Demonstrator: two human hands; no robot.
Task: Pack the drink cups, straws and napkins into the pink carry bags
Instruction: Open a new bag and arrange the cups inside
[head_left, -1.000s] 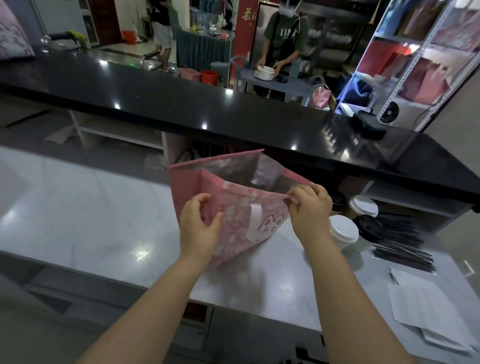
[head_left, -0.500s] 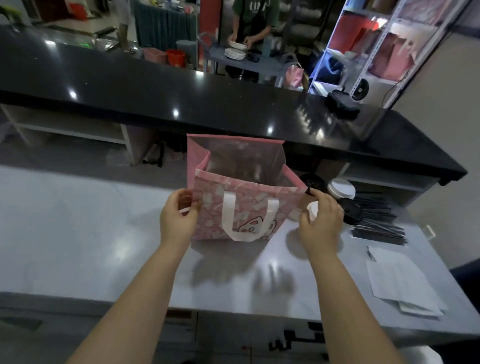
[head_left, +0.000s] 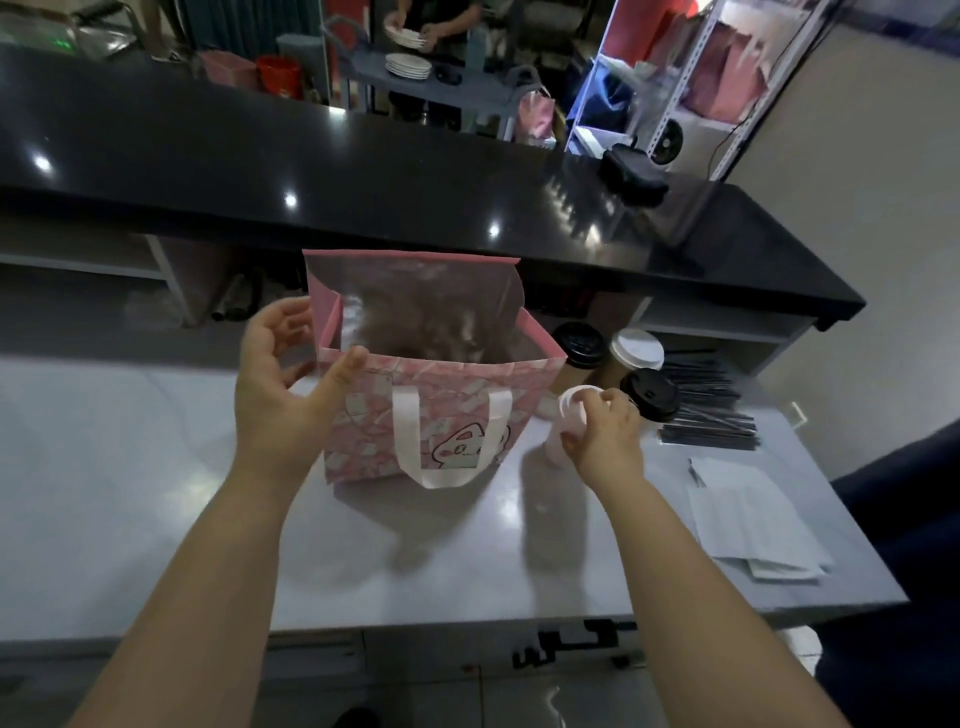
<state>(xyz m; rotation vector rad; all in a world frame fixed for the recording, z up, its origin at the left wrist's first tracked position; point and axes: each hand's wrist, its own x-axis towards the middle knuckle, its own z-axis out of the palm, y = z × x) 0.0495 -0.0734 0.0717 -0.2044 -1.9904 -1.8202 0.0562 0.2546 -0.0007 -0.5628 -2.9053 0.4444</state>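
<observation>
Bag: pink carry bag upright on the grey counter, mouth open.
Left hand: fingers spread, thumb on the bag's near-left rim.
Right hand: fingers wrapped round a white-lidded cup just right of the bag.
Behind: three more cups crowd close.
Far right: black straws, napkins.

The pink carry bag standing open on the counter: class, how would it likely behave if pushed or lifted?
The pink carry bag is probably light and floppy: thin creased walls, soft loop handle. A push would likely slide or tip it, since the left hand steadies its corner. It seems to hold nothing weighty yet.
</observation>
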